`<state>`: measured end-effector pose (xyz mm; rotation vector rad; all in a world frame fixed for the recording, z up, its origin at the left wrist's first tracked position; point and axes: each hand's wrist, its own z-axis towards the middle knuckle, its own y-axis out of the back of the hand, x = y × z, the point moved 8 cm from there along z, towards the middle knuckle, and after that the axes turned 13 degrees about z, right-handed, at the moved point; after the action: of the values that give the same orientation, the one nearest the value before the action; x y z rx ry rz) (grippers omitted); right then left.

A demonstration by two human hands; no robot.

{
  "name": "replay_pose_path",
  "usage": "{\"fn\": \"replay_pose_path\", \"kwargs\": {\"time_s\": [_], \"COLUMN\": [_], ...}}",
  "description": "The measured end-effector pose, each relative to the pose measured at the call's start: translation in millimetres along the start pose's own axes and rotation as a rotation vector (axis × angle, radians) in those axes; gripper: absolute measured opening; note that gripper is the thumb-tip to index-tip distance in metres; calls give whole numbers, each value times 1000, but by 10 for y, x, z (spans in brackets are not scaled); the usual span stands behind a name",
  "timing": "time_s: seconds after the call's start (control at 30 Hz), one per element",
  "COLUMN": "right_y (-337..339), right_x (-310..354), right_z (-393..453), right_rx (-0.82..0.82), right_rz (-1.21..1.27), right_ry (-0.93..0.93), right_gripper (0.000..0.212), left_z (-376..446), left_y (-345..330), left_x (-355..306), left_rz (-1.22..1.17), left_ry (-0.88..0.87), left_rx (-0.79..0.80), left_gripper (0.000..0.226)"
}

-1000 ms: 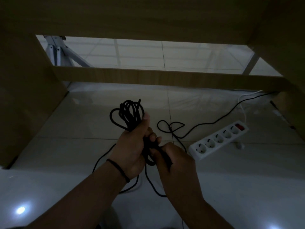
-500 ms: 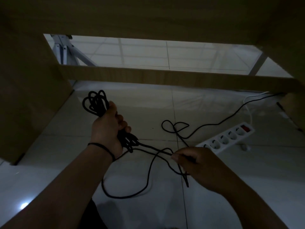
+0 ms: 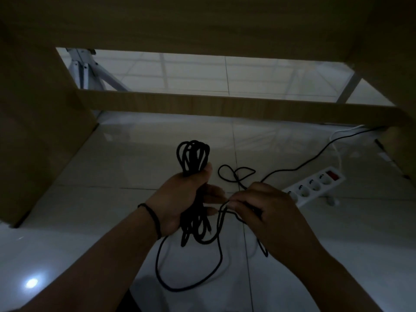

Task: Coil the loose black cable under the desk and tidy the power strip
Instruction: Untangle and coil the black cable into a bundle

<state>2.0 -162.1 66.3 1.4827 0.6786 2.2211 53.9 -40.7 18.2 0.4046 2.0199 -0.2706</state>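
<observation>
White tile floor [image 3: 112, 181] w/ power strip [image 3: 315, 188], cable slack [image 3: 292, 170].

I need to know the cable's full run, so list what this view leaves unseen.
- Black cable: in the head view, its far end passes behind the desk's right panel.
- Power strip: near end hidden by the right hand.
- Coil: loop count is lost in the dark; its middle is covered by the left hand.

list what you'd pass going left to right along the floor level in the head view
desk side panel → left hand gripping the coiled black cable → right hand pinching a loose strand → white power strip
</observation>
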Motion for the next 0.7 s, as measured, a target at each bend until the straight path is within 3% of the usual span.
{"fn": "replay_pose_path", "kwargs": {"time_s": [0.13, 0.3, 0.4, 0.53, 0.7], "right_y": [-5, 0, 78, 158, 366], "right_x": [-3, -53, -158, -248, -426], "right_z": [9, 16, -1, -28, -86], "right_rx": [-29, -75, -127, -42, -63], "right_rz": [-58, 9, 143, 250, 219], "right_ry": [12, 1, -116, -301, -380], "right_gripper": [31, 32, 30, 10, 45], "left_z": [-31, -95, -106, -76, -18], "left_y": [-183, -312, -325, -154, 191], "left_x": [84, 118, 125, 31, -122], "left_rz": [55, 75, 66, 32, -82], "left_ry": [41, 63, 110, 122, 54], "left_rx": [147, 219, 234, 201, 100], "left_gripper": [45, 34, 32, 32, 30]}}
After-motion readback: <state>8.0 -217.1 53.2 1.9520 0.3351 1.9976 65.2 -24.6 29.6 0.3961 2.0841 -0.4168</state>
